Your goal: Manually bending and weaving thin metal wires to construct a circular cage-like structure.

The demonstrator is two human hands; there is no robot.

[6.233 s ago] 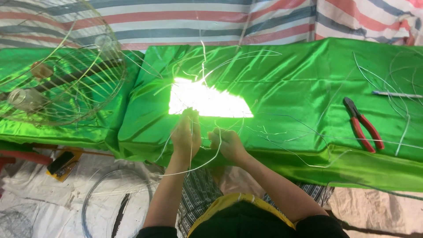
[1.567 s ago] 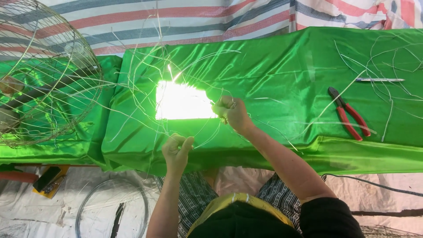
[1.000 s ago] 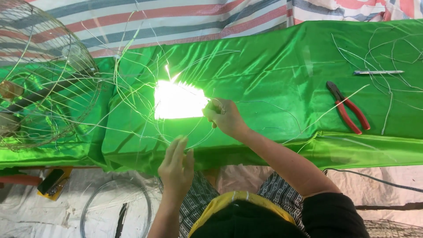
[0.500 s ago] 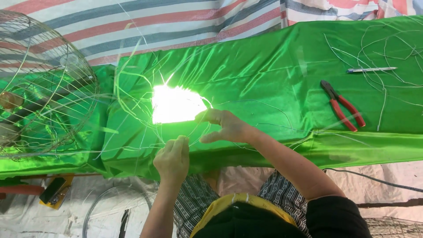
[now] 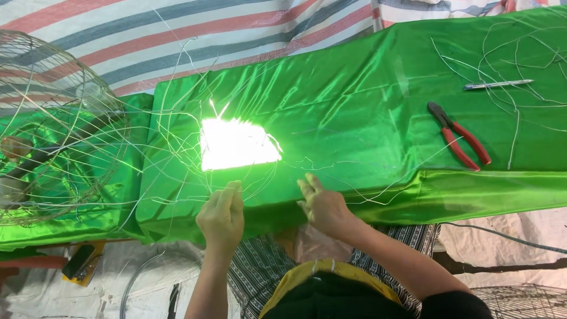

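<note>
We are working with thin wire at the front edge of the surface (image 5: 366, 112), which is covered with shiny green cloth. Our left hand (image 5: 221, 215) pinches a wire strand between thumb and fingers, so this grip is closed on the wire. Our right hand (image 5: 323, 204) lies just beside it with the fingers loosely bent over other strands; we cannot tell if this grip really holds one. The wire bundle (image 5: 183, 142) spreads loose from the bright glare patch (image 5: 236, 143) toward the left, and we judge that no finished shape is formed there yet, only many curved strands that cross each other. A round wire cage (image 5: 53, 124) stands at the far left and looks complete. More loose wire (image 5: 520, 59) lies at the far right, well apart from both hands, so much material seems not used yet. The red pliers (image 5: 460, 136) and a slim metal tool (image 5: 499, 84) rest untouched on the right.
</note>
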